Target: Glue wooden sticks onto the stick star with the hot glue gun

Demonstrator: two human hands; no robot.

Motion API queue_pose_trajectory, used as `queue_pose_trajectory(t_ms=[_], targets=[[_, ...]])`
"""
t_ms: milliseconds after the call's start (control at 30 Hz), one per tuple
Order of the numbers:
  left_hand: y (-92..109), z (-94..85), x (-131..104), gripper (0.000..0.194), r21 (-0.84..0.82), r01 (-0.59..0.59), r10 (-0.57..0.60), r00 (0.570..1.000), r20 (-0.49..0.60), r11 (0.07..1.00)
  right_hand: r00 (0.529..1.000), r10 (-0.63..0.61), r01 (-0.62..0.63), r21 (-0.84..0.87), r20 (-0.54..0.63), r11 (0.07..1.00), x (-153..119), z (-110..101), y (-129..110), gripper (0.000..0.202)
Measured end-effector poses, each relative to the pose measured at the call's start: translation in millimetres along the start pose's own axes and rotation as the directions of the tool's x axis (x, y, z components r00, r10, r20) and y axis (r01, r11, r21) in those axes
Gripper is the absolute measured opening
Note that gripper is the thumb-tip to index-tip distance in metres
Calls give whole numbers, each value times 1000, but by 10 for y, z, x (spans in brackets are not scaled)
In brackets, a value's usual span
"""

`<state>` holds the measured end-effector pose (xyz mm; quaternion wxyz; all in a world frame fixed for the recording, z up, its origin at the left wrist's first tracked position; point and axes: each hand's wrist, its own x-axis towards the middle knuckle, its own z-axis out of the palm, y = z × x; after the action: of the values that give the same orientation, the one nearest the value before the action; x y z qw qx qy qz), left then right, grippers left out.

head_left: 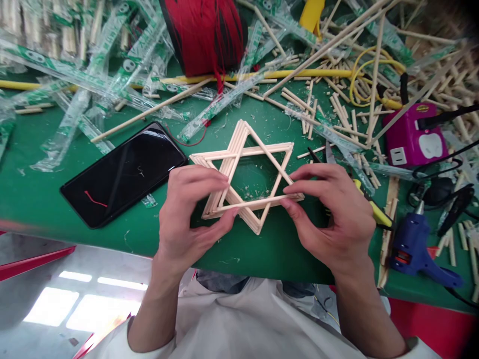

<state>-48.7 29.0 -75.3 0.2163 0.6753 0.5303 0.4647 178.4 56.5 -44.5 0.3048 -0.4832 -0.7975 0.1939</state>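
Note:
A six-pointed star frame (279, 182), built from stacked layers of thin wooden sticks, lies on the green tabletop (224, 257) in front of me. My left hand (192, 209) grips its lower left corner, thumb at the near side and fingertips over the sticks. At the lower right corner, my right hand (329, 204) pinches the stick ends between thumb and fingers. Through the star's open middle, small wood crumbs show on the green surface. A black smartphone (125, 174) rests just left of my left hand. Yellow-handled pliers (377, 212) lie partly hidden behind my right hand.
A blue glue gun (415, 244) and a purple power adapter (417, 134) stand at the right. Behind the star are a red cord spool (205, 35), a yellow cable (299, 74), plastic wrappers (127, 65) and many loose cut sticks (344, 114). The table's front edge runs close to my body.

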Motion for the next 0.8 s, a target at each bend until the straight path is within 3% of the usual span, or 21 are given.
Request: queue_pose_trajectory(t_ms=[133, 267, 400, 533, 633, 800], targets=[[4, -14, -72, 61, -37, 69, -70, 997, -42, 997, 999, 20, -19, 27, -37, 999, -58, -9, -5, 45], [-3, -116, -171, 65, 14, 96, -96, 995, 1, 995, 995, 81, -78, 50, -59, 996, -165, -53, -37, 55], [-35, -224, -256, 59, 244, 90, -116, 989, 95, 966, 989, 144, -143, -79, 11, 987, -257, -66, -67, 61], [-71, -241, -305, 37, 404, 0, -54, 991, 121, 915, 977, 205, -183, -262, 61, 948, -308, -19, -74, 47], [-91, -211, -316, 29, 398, -6, -30, 996, 85, 917, 976, 214, -187, -333, 44, 924, -327, 22, -68, 30], [-105, -171, -315, 27, 354, 23, -43, 998, 51, 935, 977, 214, -198, -345, 11, 918, -318, 65, -55, 21]])
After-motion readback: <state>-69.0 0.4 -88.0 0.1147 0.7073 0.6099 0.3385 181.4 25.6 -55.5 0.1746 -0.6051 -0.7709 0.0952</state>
